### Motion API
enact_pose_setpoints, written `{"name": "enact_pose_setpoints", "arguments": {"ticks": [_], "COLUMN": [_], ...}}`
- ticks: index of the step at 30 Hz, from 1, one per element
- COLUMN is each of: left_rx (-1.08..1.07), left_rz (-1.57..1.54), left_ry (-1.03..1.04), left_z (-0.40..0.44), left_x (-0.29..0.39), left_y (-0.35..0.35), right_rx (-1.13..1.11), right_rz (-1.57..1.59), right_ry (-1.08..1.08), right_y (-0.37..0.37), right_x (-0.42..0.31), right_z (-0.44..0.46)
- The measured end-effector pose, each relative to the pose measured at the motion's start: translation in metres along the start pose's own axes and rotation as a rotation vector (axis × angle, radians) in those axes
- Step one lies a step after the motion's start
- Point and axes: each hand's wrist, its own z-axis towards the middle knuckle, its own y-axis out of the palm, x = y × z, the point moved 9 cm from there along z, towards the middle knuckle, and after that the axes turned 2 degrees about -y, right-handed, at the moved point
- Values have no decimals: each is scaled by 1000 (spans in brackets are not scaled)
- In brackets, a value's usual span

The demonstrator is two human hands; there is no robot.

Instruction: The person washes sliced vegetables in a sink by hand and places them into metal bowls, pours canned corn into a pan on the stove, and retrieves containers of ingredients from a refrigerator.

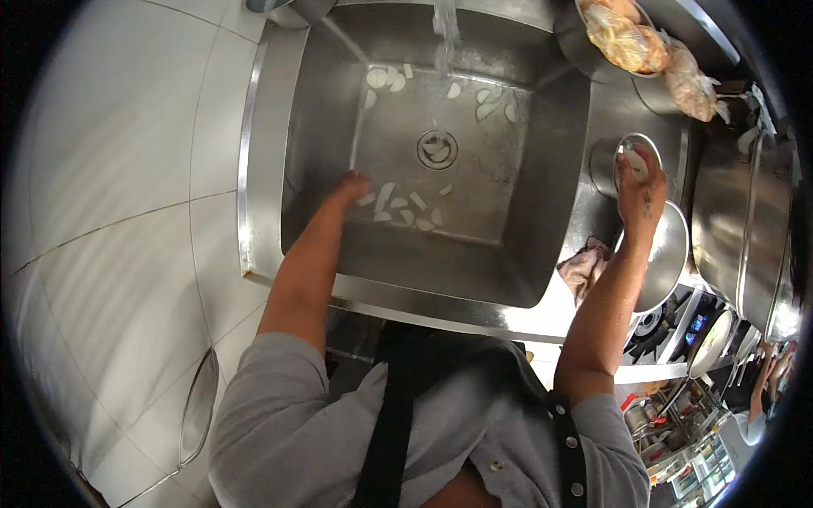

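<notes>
My left hand (pixel 354 185) reaches down inside the steel sink (pixel 330 127), its fingers bunched and partly hidden. A white slice (pixel 366 201) lies right by its fingertips. Several more pale white slices (pixel 400 203), which look like cut vegetable, are scattered beside it on the sink floor. Others lie along the far side and on the drain (pixel 437 149). Over a round metal container (pixel 603 165) on the right counter, my right hand (pixel 642 182) curls around white slices (pixel 635 164), thumb and fingers on either side.
Water (pixel 445 38) runs into the sink at the back. A metal bowl (pixel 669 254) and a crumpled cloth (pixel 584 267) are near my right forearm. Plastic bags of food (pixel 627 38) sit at top right. A large pot (pixel 728 220) and a stove (pixel 669 326) stand farther right.
</notes>
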Motion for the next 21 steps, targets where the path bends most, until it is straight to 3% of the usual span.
{"name": "enact_pose_setpoints", "arguments": {"ticks": [2, 3, 5, 6, 8, 10, 11, 13, 17, 20, 21], "left_rx": [-21, -5, 172, 205, 275, 330, 351, 468, 685, 437, 467], "left_rz": [153, 170, -28, -40, -55, -72, -77, -228, -301, -885, -1117], "left_ry": [-17, -56, -228, -134, 57, 156, 204, 226, 151, 212, 328], "left_z": [-24, -34, -35, -20, 18, 32, 33, 33, 55, 71, 54], "left_x": [10, 11, 10, 19, 35, 81, 105, 131, 138, 157, 172], "left_y": [6, 11, -3, -10, -26, -66, -84, -117, -162, -177, -182], "right_rx": [-13, 104, 94, 82, -247, -757, -894, -807, -423, -375, -432], "right_rz": [-17, -68, 49, 105, 745, 1155, 1355, 1541, 1982, 2038, 2022], "right_ry": [-55, -209, -220, -222, 14, 511, 668, 933, 1192, 1206, 1221], "right_y": [-3, -18, -20, -15, 66, 166, 217, 271, 314, 309, 310], "right_x": [-19, -53, -90, -106, -111, -144, -159, -197, -218, -212, -212], "right_z": [-3, -8, -13, -15, -33, -64, -81, -86, -66, -55, -58]}}
